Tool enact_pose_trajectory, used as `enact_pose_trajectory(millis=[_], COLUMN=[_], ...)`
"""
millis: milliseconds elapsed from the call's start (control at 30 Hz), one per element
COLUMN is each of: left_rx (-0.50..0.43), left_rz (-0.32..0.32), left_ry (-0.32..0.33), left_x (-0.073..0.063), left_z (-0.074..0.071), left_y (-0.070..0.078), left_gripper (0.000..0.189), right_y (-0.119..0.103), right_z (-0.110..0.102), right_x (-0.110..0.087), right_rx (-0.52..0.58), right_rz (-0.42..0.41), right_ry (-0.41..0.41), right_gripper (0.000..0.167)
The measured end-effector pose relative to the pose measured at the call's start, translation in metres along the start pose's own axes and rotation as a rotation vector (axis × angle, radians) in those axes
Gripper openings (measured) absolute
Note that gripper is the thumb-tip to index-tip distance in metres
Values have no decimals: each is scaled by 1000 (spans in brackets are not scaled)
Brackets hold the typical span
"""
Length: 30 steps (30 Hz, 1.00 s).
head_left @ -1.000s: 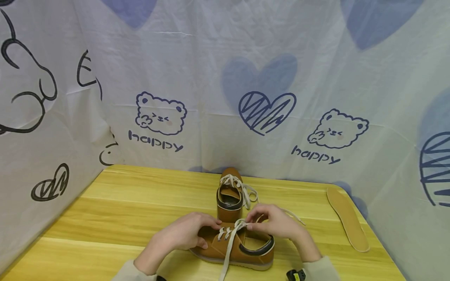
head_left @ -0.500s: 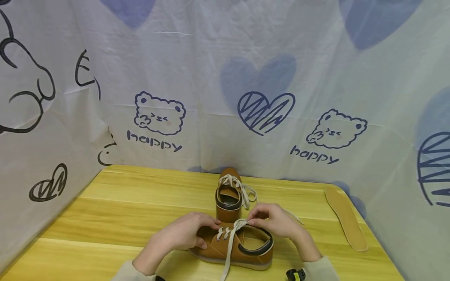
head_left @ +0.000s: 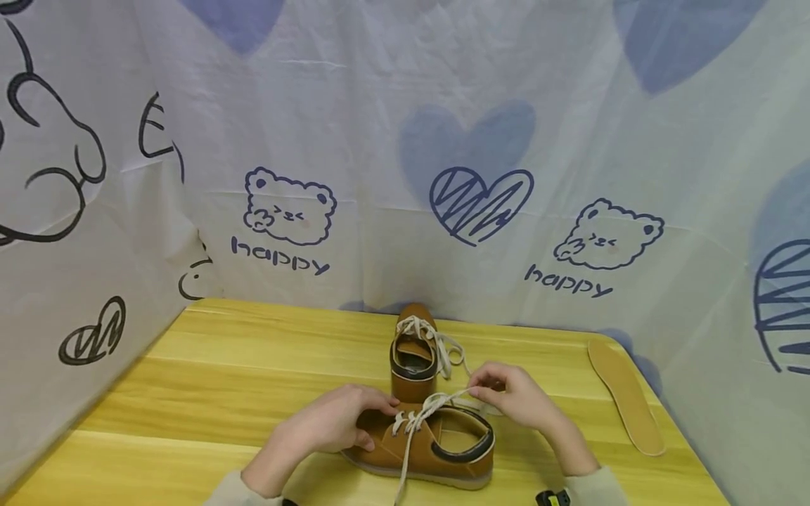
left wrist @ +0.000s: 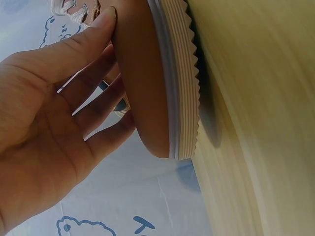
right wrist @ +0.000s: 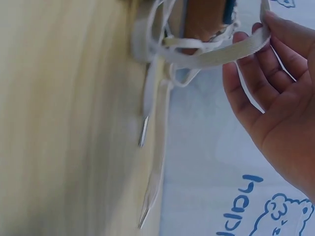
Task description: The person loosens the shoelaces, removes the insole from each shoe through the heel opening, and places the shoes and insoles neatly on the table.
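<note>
A brown shoe (head_left: 386, 460) lies sideways across the table's front, toe to the left. My left hand (head_left: 332, 422) grips its toe; in the left wrist view the thumb and fingers (left wrist: 104, 59) are on opposite sides of the upper (left wrist: 142, 83). Over the shoe's opening, my right hand (head_left: 515, 397) pinches a white shoelace (head_left: 457, 394), pulled up and rightward from the eyelets. The lace's other end (head_left: 408, 450) hangs down the near side. In the right wrist view the pinched lace (right wrist: 221, 56) curves up to the thumb and fingers.
Behind stands a second brown shoe (head_left: 413, 386), toe to the wall, its white laces loose to the right. A tan insole (head_left: 626, 397) lies at the right of the wooden table (head_left: 209, 372). Printed cloth (head_left: 380, 246) hangs along the back and sides.
My right hand has moved to the right, drawing the lace out longer and straighter from the knot-like bunch on the shoe. The left hand keeps its place on the toe.
</note>
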<state>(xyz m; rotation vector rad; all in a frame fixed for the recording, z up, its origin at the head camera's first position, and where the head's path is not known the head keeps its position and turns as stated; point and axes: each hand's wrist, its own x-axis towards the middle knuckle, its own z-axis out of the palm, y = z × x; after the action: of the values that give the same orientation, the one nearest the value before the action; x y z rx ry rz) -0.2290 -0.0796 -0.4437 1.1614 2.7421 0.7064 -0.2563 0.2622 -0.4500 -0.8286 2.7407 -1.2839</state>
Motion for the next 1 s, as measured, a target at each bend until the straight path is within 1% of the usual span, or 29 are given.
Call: enact_pose_trajectory(millis=[200, 533, 667, 833, 1000], left_rx=[-5, -2, -6, 0, -1], left_rz=[15, 3, -6, -3, 8], left_ry=[2, -3, -5, -6, -2], left_x=[0, 1, 1, 1, -1], left_z=[-1, 0, 0, 0, -2], left_y=[1, 0, 0, 1, 2], left_gripper=[50, 49, 49, 50, 51], right_y=[11, 23, 23, 17, 4], right_z=[-9, -17, -16, -12, -1], right_x=[-12, -28, -29, -25, -17], right_rx=[-3, -32, -40, -31, 31], right_rz=[30, 58, 40, 6, -53], right_ry=[4, -70, -93, -53, -7], right_gripper=[4, 4, 7, 13, 12])
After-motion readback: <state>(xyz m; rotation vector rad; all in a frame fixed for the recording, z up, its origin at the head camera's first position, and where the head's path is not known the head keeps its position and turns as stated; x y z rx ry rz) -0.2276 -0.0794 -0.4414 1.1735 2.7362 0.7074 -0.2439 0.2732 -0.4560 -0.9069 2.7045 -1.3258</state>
